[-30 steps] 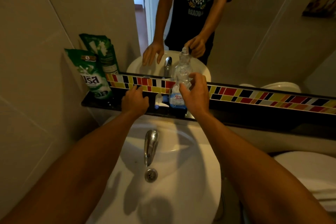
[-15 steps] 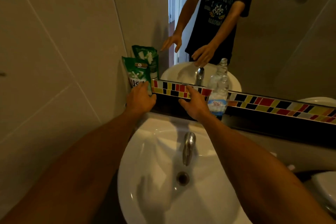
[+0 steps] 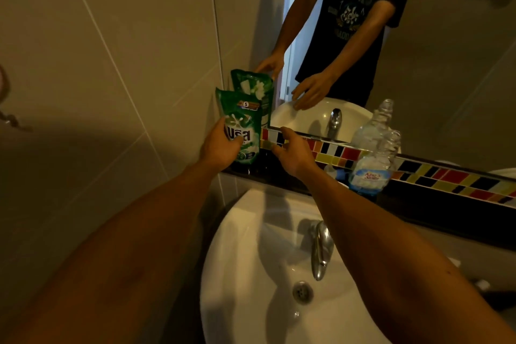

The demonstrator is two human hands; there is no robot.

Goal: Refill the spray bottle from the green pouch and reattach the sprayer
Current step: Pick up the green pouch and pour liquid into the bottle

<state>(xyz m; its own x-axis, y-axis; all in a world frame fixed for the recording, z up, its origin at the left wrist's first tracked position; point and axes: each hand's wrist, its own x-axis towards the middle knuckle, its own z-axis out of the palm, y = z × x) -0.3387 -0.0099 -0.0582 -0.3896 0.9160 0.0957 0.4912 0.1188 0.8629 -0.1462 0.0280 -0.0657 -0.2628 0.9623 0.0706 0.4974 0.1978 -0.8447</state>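
Note:
A green pouch (image 3: pixel 242 123) with white lettering stands at the left end of the dark shelf (image 3: pixel 418 204), against the mirror. My left hand (image 3: pixel 219 148) grips its lower left side, thumb across the front. My right hand (image 3: pixel 293 152) hovers just right of the pouch with fingers loosely spread, holding nothing. The clear plastic bottle (image 3: pixel 374 159) with a blue-and-white label stands uncapped on the shelf further right. A small blue and white part (image 3: pixel 336 173), perhaps the sprayer, lies on the shelf left of the bottle, mostly hidden by my right wrist.
A white sink (image 3: pixel 251 274) with a chrome tap (image 3: pixel 321 248) and drain (image 3: pixel 302 291) sits below the shelf. A coloured tile strip (image 3: pixel 435 173) runs under the mirror, which reflects the person, pouch and bottle. A tiled wall closes in the left side.
My right hand let go of the bottle and moved left toward the pouch. My left hand moved from the shelf edge to the pouch and took hold of it. The camera turned left.

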